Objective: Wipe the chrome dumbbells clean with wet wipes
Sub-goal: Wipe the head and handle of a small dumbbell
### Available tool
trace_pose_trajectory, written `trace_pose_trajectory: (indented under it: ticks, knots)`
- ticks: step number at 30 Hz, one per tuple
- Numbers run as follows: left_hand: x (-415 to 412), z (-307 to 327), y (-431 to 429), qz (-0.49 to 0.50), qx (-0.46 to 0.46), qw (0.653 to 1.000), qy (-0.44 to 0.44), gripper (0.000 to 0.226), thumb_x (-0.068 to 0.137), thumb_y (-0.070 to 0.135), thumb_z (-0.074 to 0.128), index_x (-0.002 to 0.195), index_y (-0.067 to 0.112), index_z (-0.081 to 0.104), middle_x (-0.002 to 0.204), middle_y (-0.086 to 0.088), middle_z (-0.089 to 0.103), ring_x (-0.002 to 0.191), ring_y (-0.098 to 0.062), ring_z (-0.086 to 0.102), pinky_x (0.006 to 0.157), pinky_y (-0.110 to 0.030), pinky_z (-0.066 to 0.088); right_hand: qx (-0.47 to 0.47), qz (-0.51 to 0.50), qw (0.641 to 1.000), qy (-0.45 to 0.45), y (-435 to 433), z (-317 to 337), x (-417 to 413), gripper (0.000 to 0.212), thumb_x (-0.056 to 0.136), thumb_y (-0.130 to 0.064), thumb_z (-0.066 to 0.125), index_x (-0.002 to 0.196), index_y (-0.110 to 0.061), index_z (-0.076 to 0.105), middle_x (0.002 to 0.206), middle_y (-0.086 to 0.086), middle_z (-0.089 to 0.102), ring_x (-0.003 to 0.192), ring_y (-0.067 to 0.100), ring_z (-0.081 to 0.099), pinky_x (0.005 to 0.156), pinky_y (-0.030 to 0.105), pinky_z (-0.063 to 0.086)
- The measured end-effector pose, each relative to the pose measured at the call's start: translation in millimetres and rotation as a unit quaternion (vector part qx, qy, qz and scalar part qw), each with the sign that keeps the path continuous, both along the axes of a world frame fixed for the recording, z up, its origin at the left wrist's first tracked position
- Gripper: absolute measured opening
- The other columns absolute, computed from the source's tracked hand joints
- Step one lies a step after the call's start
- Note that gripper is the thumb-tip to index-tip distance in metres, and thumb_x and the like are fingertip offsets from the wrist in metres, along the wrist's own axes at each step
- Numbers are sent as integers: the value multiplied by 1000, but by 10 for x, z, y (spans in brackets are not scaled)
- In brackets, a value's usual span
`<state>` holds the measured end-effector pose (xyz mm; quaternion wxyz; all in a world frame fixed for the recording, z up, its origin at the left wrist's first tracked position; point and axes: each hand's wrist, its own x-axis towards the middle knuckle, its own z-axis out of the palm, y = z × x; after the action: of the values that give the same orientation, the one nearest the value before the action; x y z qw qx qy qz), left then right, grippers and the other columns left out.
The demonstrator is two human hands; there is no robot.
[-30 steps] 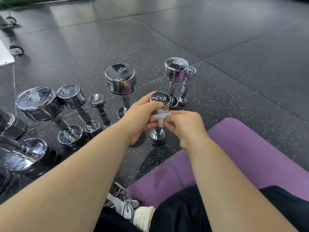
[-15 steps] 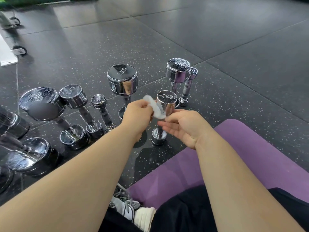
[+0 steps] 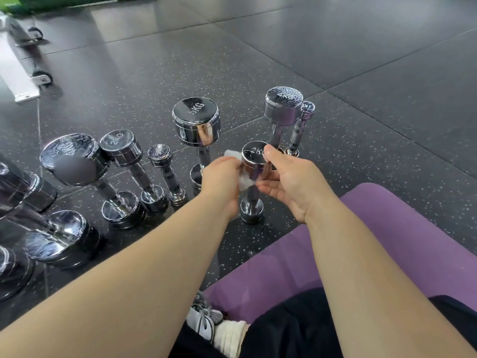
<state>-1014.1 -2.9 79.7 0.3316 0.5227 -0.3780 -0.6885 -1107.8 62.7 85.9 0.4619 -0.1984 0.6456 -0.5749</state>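
A small chrome dumbbell marked 2KG [image 3: 254, 161] stands upright on the dark speckled floor in front of me. My left hand [image 3: 222, 179] holds a crumpled white wet wipe [image 3: 244, 183] and presses it against the left side of the dumbbell's top head. My right hand [image 3: 291, 182] steadies that head from the right, with its thumb on the top rim and its fingers reaching under the head. The handle and the bottom head show below my hands.
More upright chrome dumbbells stand around: a 5KG one [image 3: 196, 122] behind, a larger one [image 3: 282, 104] and a thin one [image 3: 300, 127] at the back right, and several in a row at the left [image 3: 121, 148]. A purple mat [image 3: 387, 241] lies under me. White wheeled equipment [image 3: 15, 71] sits far left.
My left hand carried the wipe from the handle up to the left side of the top head. My right hand let go of the wipe and took hold of the head.
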Motion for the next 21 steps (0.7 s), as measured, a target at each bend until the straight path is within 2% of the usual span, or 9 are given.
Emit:
trace_pose_trajectory:
  ticks: [2,4,7,8,11,14,16,18,21]
  knots:
    - [-36,3,1,-10,20,999,-26,15,93,4,51,97,7,65,95,-13,69,76,-26,65,69,-34,55,-10,-3,1000,-13,5,-9,0,26,95,-38,61,87,-14,68,82,10,70,67,17,61,67,26,59]
    - [-31,74,3,-26,65,997,-41,11,94,6,47,94,14,55,88,-8,60,75,-20,57,68,-31,46,-20,-4,999,-31,10,-17,-15,27,96,-37,61,93,-12,70,87,12,72,67,17,64,65,25,57]
    - [35,149,-61,-26,61,998,-21,24,92,-4,35,75,7,48,43,-4,52,40,-15,47,56,-23,33,-23,6,999,-44,8,-6,-2,27,95,-37,61,93,-11,70,85,9,73,64,14,65,66,25,58]
    - [34,152,-81,-16,58,998,-9,27,91,-6,34,70,7,46,35,-3,46,39,-14,43,54,-23,29,-19,4,999,-43,2,-12,7,26,95,-38,62,91,-13,69,84,8,73,66,15,64,69,26,59]
    - [-7,125,-46,7,33,999,15,26,90,-6,41,69,7,49,42,-2,52,53,-18,47,55,-25,36,8,-5,998,-59,12,0,28,26,94,-43,61,92,-18,68,86,6,73,77,19,67,78,31,59]
    - [-60,116,-4,2,-1,999,38,28,90,-8,43,72,11,52,49,-1,56,47,-16,54,46,-19,44,20,15,982,-187,42,-1,49,38,92,-51,60,98,-14,64,100,14,70,99,31,66,81,41,60]
    - [-54,118,-13,-20,-17,999,40,19,89,0,47,81,8,63,63,-8,66,57,-23,63,57,-26,50,4,31,963,-266,48,-17,64,49,91,-52,60,110,-8,63,108,20,67,101,34,65,81,41,60]
    - [-37,113,-26,-41,-26,999,2,18,83,17,51,87,10,67,75,-11,69,76,-29,64,73,-39,46,-13,16,956,-292,46,-16,45,53,92,-44,62,119,1,60,113,22,66,95,31,67,75,34,62]
    - [16,65,-19,-63,-45,995,-67,19,84,25,52,76,13,64,68,-5,66,79,-24,62,85,-41,50,-46,-21,951,-306,64,-10,-12,33,90,-23,68,110,2,62,102,17,66,98,29,64,64,24,60]
